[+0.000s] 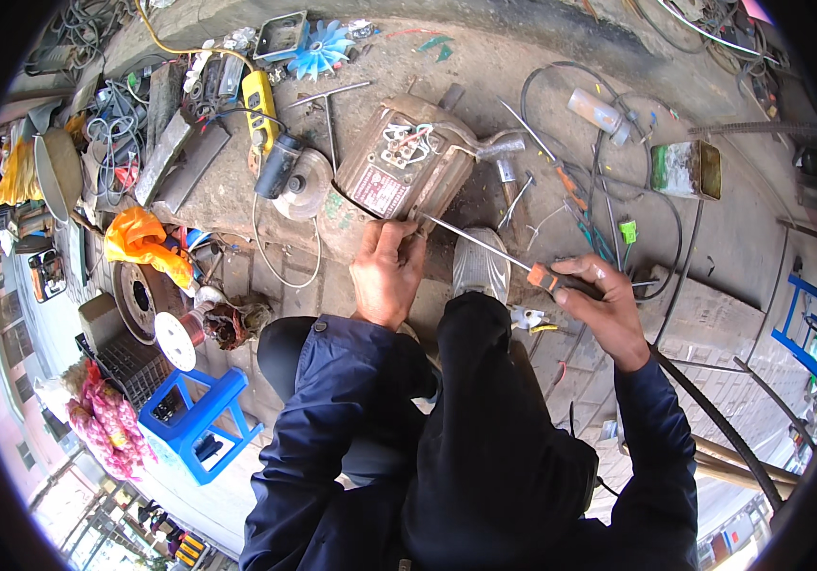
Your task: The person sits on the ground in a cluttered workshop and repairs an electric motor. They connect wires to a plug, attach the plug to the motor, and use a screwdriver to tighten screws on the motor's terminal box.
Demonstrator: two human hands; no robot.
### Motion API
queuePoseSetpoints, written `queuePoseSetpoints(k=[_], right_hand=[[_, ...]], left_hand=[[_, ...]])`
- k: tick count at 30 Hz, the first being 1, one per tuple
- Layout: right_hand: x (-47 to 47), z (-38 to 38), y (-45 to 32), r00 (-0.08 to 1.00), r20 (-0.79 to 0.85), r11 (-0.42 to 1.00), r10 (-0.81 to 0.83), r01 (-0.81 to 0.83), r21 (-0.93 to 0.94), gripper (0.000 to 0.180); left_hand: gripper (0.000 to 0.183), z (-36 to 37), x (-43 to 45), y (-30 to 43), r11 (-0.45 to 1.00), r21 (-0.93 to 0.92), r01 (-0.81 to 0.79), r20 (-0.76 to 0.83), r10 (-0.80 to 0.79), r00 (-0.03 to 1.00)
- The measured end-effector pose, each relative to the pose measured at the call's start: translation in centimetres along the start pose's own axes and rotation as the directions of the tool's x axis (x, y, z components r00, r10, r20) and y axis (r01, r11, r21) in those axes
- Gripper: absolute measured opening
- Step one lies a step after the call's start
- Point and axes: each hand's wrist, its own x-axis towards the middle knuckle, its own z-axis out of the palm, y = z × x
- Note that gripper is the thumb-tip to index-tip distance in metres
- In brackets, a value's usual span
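Note:
An electric motor (408, 160) with a rusty casing lies before me. Its terminal block (403, 145) is uncovered and shows white wires, above a red nameplate (378, 191) with writing. My right hand (605, 307) grips the orange and black handle of a screwdriver (483, 246). The screwdriver's shaft runs left, with its tip at the motor's near end. Close to that tip, the fingers of my left hand (387, 271) are bent together against the motor's near edge. Whether they pinch something small is hidden.
Left of the motor are an angle grinder (281, 168), a T-handle wrench (330, 114) and a yellow power strip (258, 110). A hammer (507, 171), cables and an open tin (687, 170) lie rightward. A blue stool (198, 417) and copper wire spool (176, 341) stand left of my legs.

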Motion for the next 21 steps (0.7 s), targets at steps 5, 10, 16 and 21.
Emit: queuePoseSetpoints(k=[5, 10, 16, 21], right_hand=[[0.18, 0.01, -0.09, 1.0, 0.006, 1.0, 0.007, -0.007, -0.028, 0.029], [0.37, 0.05, -0.25, 1.0, 0.014, 1.0, -0.012, 0.012, -0.019, 0.028], [0.5, 0.18, -0.52, 0.999, 0.023, 0.999, 0.023, -0.023, -0.032, 0.031], [0.62, 0.17, -0.54, 0.999, 0.024, 1.0, 0.023, -0.023, -0.004, 0.03]], left_hand=[[0.02, 0.27, -0.14, -0.23, 0.998, -0.066, 0.021, -0.023, -0.022, 0.999], [0.02, 0.44, -0.14, -0.58, 0.999, -0.036, -0.016, -0.054, 0.015, 0.998], [0.021, 0.54, -0.14, -0.85, 0.998, -0.055, -0.04, -0.071, 0.036, 0.997], [0.021, 0.52, -0.21, -0.82, 0.996, -0.083, -0.022, -0.067, 0.016, 0.998]])
